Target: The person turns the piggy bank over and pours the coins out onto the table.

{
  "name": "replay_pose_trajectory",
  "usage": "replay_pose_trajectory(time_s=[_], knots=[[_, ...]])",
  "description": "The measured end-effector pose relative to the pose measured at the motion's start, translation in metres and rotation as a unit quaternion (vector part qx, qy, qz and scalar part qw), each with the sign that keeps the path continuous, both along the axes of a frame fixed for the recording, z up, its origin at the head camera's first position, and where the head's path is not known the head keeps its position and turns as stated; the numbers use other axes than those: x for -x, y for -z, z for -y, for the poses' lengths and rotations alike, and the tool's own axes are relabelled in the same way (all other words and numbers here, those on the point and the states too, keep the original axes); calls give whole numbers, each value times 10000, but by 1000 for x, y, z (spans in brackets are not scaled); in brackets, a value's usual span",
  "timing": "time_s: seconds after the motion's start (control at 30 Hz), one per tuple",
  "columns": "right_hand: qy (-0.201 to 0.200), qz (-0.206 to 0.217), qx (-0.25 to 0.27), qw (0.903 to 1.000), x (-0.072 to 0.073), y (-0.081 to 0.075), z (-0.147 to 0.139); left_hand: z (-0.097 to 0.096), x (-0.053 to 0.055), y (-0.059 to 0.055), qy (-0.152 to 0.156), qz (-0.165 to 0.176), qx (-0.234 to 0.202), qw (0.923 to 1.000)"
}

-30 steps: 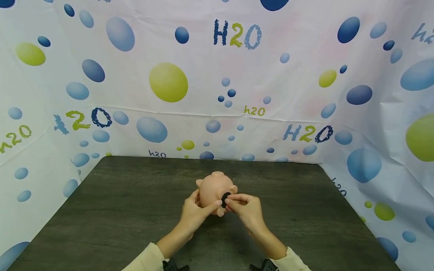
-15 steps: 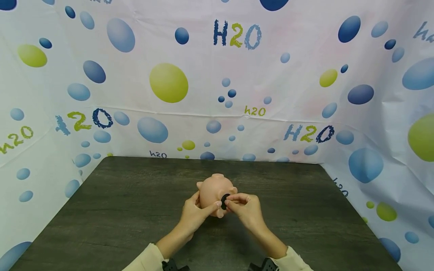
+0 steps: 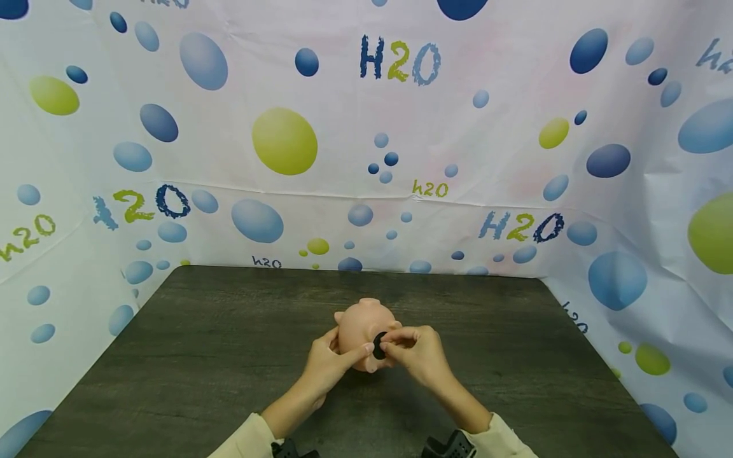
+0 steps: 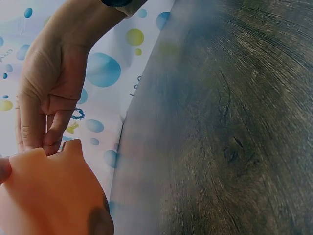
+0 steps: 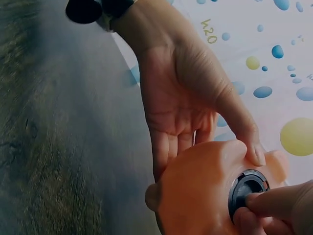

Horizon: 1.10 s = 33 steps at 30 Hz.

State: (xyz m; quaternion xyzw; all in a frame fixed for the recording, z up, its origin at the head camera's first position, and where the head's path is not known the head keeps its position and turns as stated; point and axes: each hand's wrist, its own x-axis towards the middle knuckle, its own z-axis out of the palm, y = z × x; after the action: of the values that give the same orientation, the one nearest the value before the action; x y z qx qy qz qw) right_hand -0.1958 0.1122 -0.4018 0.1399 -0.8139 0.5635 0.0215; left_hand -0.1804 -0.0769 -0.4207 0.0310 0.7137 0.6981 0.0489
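- Piggy bank (image 3: pixel 359 332): round, smooth peach, stubby bumps — black plug (image 5: pixel 241 190), near right side
- left hand (image 3: pixel 328 361) half-curled round it
- right hand (image 3: pixel 422 357) pinches plug

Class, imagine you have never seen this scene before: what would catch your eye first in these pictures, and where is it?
Probably the white backdrop first, with its blue and lime bubbles and H2O lettering, rising behind the dark table. Then the peach piggy bank near the middle of the head view, held on its left by the left hand. Its black cap stands out too, pinched by the right hand.
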Motion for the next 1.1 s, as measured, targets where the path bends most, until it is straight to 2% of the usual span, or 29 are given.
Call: replay_pose_trajectory(time_s=[0.33, 0.57, 0.77, 0.97, 1.1], knots=[[-276, -930, -840, 9917, 0, 1, -5, 0, -1, 2, 26, 188, 85, 9998], [-628, -1694, -1317, 9747, 0, 2, -8, 0, -1, 3, 77, 241, 121, 9996], [-842, -1934, -1370, 9679, 0, 1, -9, 0, -1, 5, 116, 395, 99, 9991], [-984, -2333, -1563, 9547, 1, 0, -10, 1, 1, 6, 195, 463, 9, 9987], [-893, -2289, -1531, 9572, 0, -2, -8, 2, 2, 6, 214, 479, -64, 9986]])
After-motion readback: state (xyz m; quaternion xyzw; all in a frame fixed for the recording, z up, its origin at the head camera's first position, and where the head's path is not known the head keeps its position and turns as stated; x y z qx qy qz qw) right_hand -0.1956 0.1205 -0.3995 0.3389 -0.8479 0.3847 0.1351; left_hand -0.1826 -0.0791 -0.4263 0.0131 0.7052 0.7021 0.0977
